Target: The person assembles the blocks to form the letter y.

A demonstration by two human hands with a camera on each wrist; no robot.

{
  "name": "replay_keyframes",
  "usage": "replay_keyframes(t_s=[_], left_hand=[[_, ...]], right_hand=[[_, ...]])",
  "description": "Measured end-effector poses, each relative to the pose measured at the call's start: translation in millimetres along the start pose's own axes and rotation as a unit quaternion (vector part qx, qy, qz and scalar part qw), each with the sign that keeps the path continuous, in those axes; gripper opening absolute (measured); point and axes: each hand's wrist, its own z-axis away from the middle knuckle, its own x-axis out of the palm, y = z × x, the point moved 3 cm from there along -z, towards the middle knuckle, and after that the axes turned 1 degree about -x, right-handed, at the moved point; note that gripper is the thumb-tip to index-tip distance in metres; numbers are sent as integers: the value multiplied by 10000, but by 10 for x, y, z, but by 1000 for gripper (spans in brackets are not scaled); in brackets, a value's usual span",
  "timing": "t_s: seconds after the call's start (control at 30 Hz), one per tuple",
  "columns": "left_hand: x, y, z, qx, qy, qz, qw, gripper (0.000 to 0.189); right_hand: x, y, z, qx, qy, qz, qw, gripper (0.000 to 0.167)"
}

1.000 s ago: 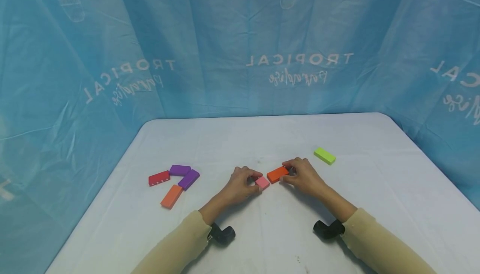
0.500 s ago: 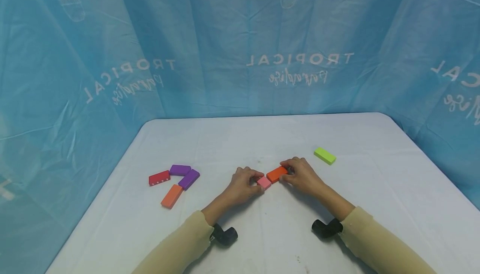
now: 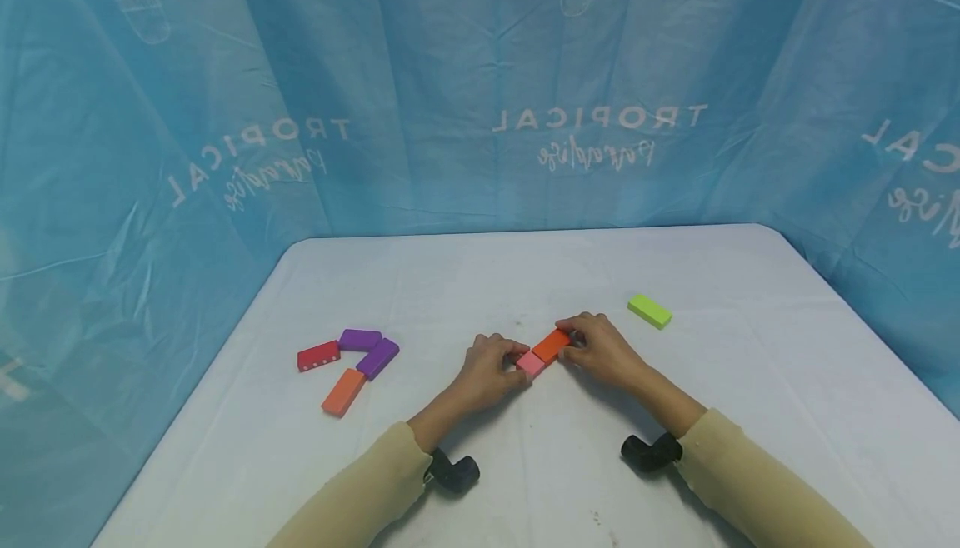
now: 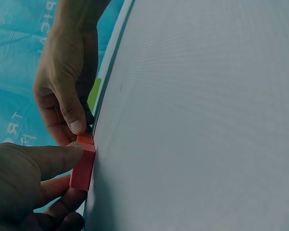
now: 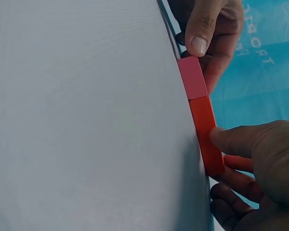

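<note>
My left hand pinches a pink domino between thumb and fingers near the middle of the white table. Just right of it, my right hand pinches an orange-red domino. In the head view the two pieces lie end to end in one slanted line. The right wrist view shows the pink domino meeting the end of the orange-red domino, both flat at table level. From the left wrist, the pink domino hides most of the orange-red one behind it.
To the left lie a red domino with white dots, two purple dominoes and an orange domino. Beyond the right hand sits a lime-green domino. Blue printed curtains surround the white table.
The left hand has slid the pink domino slightly rightward, and the right hand has turned the orange-red domino steeper. The small gap and angle between the two pieces have closed into a straight line.
</note>
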Motion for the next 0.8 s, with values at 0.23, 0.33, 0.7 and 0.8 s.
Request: replay_keyframes(t_s=[0.23, 0.33, 0.7, 0.8], left_hand=[[16, 6, -4, -31, 82, -133, 9999, 39], [20, 18, -4, 31, 167, -189, 9997, 39], [33, 47, 11, -13, 274, -261, 9993, 37], [34, 47, 11, -18, 294, -274, 9992, 37]], right_hand=[[7, -8, -17, -38, -52, -35, 10000, 45], [14, -4, -25, -73, -49, -51, 9999, 45], [22, -16, -55, -358, 25, -146, 9992, 44], [19, -16, -58, -385, 29, -145, 9991, 44]])
